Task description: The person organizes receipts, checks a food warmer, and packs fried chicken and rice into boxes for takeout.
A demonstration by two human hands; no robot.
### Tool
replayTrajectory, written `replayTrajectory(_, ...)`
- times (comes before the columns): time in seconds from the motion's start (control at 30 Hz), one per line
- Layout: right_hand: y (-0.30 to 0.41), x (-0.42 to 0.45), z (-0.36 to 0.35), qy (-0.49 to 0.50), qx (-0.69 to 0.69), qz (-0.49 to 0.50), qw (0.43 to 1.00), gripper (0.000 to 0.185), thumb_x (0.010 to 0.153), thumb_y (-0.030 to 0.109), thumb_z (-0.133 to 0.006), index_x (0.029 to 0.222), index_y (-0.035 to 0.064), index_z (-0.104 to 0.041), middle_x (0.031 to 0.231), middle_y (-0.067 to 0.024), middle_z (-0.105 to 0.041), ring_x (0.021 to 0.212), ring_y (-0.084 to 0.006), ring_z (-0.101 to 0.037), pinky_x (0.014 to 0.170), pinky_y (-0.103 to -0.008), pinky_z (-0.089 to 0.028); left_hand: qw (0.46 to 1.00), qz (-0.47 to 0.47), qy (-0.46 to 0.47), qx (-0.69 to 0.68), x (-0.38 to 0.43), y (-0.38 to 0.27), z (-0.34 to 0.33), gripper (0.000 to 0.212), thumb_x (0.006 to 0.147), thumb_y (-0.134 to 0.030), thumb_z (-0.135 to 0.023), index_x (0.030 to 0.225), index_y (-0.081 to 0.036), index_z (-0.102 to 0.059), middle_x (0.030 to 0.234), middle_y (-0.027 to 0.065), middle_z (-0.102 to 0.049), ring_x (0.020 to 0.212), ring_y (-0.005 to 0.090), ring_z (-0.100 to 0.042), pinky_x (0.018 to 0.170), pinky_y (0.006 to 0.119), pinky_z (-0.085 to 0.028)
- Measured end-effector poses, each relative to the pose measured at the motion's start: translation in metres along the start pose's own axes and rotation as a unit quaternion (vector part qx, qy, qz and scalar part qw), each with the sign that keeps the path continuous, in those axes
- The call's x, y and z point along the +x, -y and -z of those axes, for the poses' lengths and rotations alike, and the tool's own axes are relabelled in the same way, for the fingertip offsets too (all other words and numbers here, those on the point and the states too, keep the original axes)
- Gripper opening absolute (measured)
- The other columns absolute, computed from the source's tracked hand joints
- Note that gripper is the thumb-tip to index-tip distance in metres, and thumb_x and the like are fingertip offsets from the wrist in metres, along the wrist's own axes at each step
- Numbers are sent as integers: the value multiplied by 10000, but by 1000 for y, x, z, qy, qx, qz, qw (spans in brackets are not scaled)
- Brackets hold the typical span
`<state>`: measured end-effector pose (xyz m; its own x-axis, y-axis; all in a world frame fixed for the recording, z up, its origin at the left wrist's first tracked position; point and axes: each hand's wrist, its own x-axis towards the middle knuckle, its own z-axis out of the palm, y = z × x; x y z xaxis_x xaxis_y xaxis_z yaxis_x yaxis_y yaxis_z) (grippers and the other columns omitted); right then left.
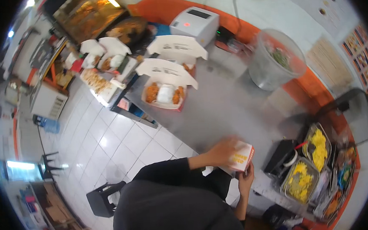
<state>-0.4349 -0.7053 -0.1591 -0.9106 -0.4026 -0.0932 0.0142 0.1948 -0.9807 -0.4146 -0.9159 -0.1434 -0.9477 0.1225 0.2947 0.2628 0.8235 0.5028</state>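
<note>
A closed white and red food carton with yellow lettering is between my hands at the steel table's near edge. My left hand, somewhat blurred, lies over its left side and top. The fingers of my right hand grip its lower right corner. Farther up the table stands an open carton with fried chicken pieces on both sides of a white wrapped portion. Directly behind it is another open carton, also with fried food, partly hidden by the front one's lid.
A white label printer and a clear plastic bucket with greens stand along the wall. At right are metal trays of yellow food beside a black container. More open cartons sit at upper left. A black stool stands on the tiled floor.
</note>
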Motion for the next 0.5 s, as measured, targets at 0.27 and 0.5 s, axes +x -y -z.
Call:
replayTrajectory(0.27, -36, -9, -6, -48, -69, 16, 996, 471, 811, -49, -576, 1248, -98, -410, 1112, -159, -506, 929, -212, -544, 804, -303, -458, 996, -37, 78, -32, 14, -12, -17, 935, 556, -569, -726, 1384, -289, -392, 1391, 251, -336, 1196, 443, -392, 926, 573, -318)
replayTrajectory(0.5, -70, -20, 14, -104, -41, -22, 993, 167, 856, 14, -563, 997, -71, -533, 922, -131, -564, 812, -217, -562, 660, -332, -479, 997, -51, 31, 44, 5, -27, -49, 890, 604, -592, -690, 1396, -325, -383, 1375, 265, -349, 1179, 442, -392, 934, 570, -295)
